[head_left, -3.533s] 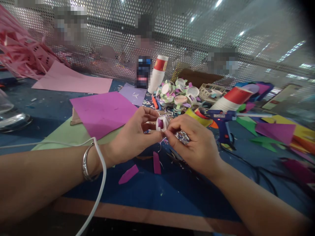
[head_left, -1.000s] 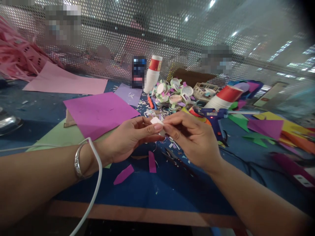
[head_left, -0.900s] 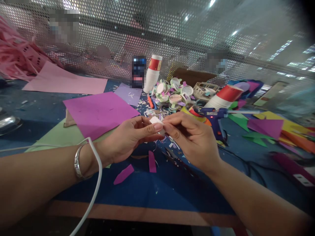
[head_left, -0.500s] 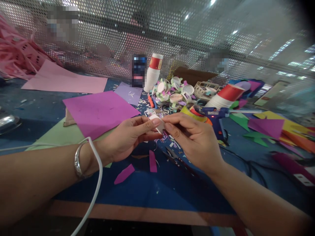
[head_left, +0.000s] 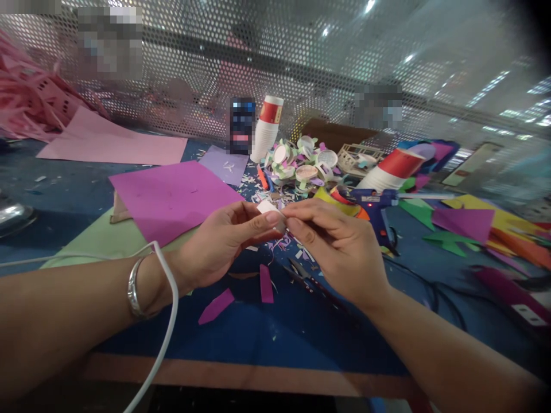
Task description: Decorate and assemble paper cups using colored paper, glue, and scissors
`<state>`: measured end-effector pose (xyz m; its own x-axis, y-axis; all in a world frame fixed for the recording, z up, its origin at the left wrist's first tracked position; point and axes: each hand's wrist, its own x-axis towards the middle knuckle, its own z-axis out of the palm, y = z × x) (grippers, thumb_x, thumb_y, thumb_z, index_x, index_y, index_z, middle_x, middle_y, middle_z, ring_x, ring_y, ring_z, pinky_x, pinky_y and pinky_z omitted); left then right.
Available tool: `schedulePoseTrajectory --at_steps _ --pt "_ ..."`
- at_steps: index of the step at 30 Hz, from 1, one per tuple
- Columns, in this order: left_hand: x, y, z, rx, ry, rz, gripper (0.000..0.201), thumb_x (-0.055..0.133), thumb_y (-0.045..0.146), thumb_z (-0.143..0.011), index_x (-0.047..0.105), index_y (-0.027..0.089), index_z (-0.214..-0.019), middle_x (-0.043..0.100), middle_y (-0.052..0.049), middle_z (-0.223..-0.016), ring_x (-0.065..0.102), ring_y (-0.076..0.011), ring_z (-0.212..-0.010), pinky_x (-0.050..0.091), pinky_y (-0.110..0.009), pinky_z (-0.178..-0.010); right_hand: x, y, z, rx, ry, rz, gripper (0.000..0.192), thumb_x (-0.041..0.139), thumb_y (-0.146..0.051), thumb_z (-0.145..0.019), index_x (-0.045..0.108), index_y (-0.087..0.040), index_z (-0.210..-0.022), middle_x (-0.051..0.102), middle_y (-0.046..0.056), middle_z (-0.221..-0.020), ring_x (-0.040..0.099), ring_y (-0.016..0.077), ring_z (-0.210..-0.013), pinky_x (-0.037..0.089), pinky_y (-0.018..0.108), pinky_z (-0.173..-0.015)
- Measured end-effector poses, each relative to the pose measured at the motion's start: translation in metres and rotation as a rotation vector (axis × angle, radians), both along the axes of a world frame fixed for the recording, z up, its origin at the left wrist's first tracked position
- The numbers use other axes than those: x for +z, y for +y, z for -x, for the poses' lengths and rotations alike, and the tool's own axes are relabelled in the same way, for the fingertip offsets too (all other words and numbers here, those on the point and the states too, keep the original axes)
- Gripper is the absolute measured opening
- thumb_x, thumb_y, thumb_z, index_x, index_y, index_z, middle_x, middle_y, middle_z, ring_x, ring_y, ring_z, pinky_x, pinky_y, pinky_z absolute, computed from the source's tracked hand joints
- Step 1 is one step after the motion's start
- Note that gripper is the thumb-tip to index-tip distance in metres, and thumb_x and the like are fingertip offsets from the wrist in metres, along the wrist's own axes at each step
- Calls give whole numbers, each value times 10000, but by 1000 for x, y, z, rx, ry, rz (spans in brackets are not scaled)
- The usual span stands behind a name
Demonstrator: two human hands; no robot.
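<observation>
Nearest lies the white cable (head_left: 166, 321), looped over my left wrist beside the metal bangle (head_left: 134, 287). Beyond it, two loose magenta paper petals (head_left: 241, 293) rest on the blue surface (head_left: 275, 338), with scissors (head_left: 310, 274) half hidden under my right hand.

At centre, my left hand (head_left: 219, 244) and right hand (head_left: 340, 249) meet over a small white paper piece (head_left: 269, 209), held just above the surface. Each grip is closed on it: left thumb and forefinger pinch its left side, right fingertips (head_left: 297, 221) press its right edge. To do this well I judge the pressure should be even and light, so the piece keeps its shape, and the pinch should sit squarely on the join.

Farther right stands the blue hot-glue gun (head_left: 381, 209), well apart from my fingers. Farther left lies a magenta paper sheet (head_left: 172, 195) over a pale green sheet (head_left: 107, 238). Beyond are a heap of finished paper flowers (head_left: 301, 163) and a stack of paper cups (head_left: 267, 129) before the perforated screen (head_left: 301, 63).
</observation>
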<state>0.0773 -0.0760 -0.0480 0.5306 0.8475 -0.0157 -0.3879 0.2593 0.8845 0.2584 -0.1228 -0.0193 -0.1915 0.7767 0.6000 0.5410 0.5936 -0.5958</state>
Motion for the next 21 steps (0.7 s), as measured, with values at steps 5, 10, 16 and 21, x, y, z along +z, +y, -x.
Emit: schedulePoseTrajectory --at_steps 5,10,16,21 --pt "1 -2 0 85 15 -64 328 868 328 -762 597 162 -840 653 -4 -867 650 -160 -899 499 -333 -907 -2 -1 0 2 -9 -54 196 637 -136 -939 759 -279 -996 754 27 -1044 700 211 -1013 575 421 -912" --pt "3 -2 1 67 12 -116 290 850 279 -789 627 162 -932 641 2 -905 615 -131 -886 497 -287 -863 -2 0 -1 21 -54 -128 232 645 -97 -929 757 -276 -1026 761 30 -1045 700 204 -1013 571 406 -908" --pt "4 4 4 -60 -123 -29 166 792 237 -857 682 175 -965 677 -7 -997 641 -117 -942 523 -276 -940 -4 3 -3 27 -37 -132 231 668 -91 -919 758 -269 -1035 754 38 -1051 692 199 -1020 562 403 -909" --pt "8 2 4 -134 -85 -10 184 738 208 -900 687 167 -1072 691 -41 -1101 656 -142 -999 539 -280 -933 -6 3 -3 48 -119 -151 181 685 -125 -913 756 -245 -1029 735 57 -1083 683 216 -1039 555 425 -928"
